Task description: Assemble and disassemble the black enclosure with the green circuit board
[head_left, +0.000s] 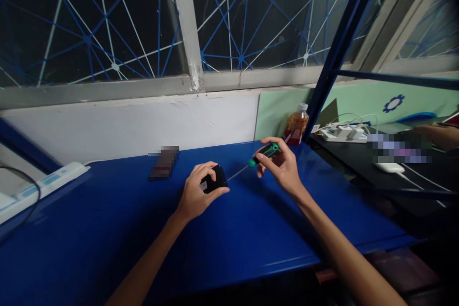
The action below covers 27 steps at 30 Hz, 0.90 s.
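Observation:
My left hand [199, 191] is closed around a small black boxy device [219, 178] with a pale label on its near side. Fingers cover much of the device, so its exact kind is hidden. My right hand [281, 165] grips the green and black handle of a screwdriver [267, 153] between thumb and fingers. The screwdriver's thin metal shaft slants down to the left, and its tip meets the right end of the device. Whether the tip sits in a screw is too small to tell. Both hands are just above the blue table [229, 248].
A dark phone-like slab [165, 165] lies left of my hands. White power strips stand at the far left [46, 189] and on the black desk at right [344, 135]. A drink bottle [298, 124] is by the blue post. Another person's hand [439, 134] shows at far right.

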### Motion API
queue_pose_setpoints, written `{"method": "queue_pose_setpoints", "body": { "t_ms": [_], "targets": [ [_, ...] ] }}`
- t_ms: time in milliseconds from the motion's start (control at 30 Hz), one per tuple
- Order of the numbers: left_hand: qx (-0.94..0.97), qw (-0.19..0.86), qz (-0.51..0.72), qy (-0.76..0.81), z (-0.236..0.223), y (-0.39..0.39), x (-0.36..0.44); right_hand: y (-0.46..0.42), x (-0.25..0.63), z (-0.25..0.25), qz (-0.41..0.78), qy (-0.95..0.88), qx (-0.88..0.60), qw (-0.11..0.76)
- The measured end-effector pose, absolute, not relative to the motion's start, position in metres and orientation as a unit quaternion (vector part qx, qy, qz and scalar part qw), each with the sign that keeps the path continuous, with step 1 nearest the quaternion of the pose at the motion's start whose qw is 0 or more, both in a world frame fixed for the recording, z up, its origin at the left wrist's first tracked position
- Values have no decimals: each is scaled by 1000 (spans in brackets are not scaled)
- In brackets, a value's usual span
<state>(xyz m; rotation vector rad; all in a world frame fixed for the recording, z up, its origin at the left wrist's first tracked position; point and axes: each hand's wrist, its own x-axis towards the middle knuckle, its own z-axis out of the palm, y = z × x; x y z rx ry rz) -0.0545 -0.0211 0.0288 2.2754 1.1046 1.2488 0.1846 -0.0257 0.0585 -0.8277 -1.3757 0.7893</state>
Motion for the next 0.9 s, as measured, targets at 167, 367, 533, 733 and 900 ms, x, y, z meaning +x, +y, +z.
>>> {"method": "queue_pose_setpoints", "body": {
  "t_ms": [167,367,533,733,900],
  "targets": [
    [800,155,435,383,30,-21,-54,-27,183,58,293,-603,-382,636],
    [801,142,440,382,29,-21,-54,-28,182,59,334,-606,-352,630],
    [797,143,440,388,29,-21,-54,-28,182,58,263,-610,-404,630],
    [793,144,442,394,31,-21,-54,-24,185,56,372,-606,-307,632],
    [795,144,438,394,31,-22,-54,-25,184,56,293,-594,-377,648]
  ]
}}
